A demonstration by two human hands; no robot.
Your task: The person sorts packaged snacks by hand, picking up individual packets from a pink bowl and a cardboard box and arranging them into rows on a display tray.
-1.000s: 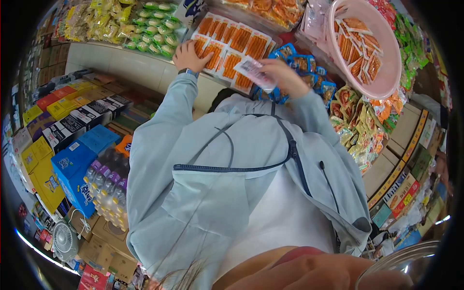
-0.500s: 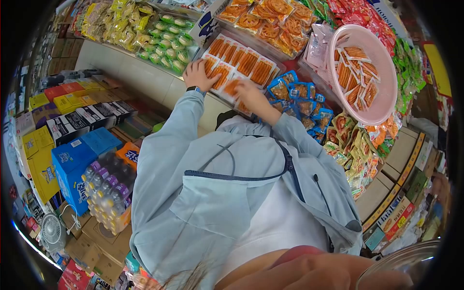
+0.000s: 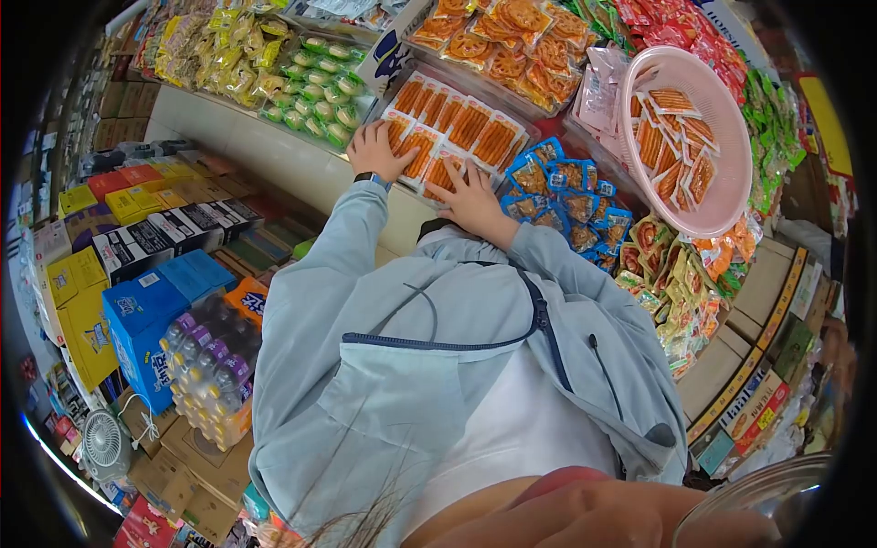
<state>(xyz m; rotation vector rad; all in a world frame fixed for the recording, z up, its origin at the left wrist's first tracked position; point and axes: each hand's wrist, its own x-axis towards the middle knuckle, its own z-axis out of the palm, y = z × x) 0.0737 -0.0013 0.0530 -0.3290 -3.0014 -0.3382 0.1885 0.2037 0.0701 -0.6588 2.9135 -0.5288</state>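
Note:
Rows of clear packets of orange-brown snack sticks (image 3: 470, 126) lie flat in a shallow clear tray. Over the left column of packets rests my left hand (image 3: 376, 153), its fingers spread and touching the wrappers. My right hand (image 3: 473, 203) lies at the near end of the same rows, fingers apart on the packets there. Neither hand has a packet lifted. Just right of my right hand are blue snack packets (image 3: 575, 201) in a loose pile. A pink plastic basket (image 3: 742, 173) farther right has more of the stick packets inside.
Green-and-white packets (image 3: 320, 91) and yellow packets (image 3: 248, 47) border the tray on the left. Behind it are bags of orange lotus-root-like slices (image 3: 507, 36). Stacked cartons (image 3: 146, 329), shrink-wrapped bottles (image 3: 210, 365) and a small fan (image 3: 105, 438) stand at left below.
My right hand, blurred over the packets before, has moved slightly down and settled with its fingers spread. The packets at the near end lie neater. My left hand has barely shifted.

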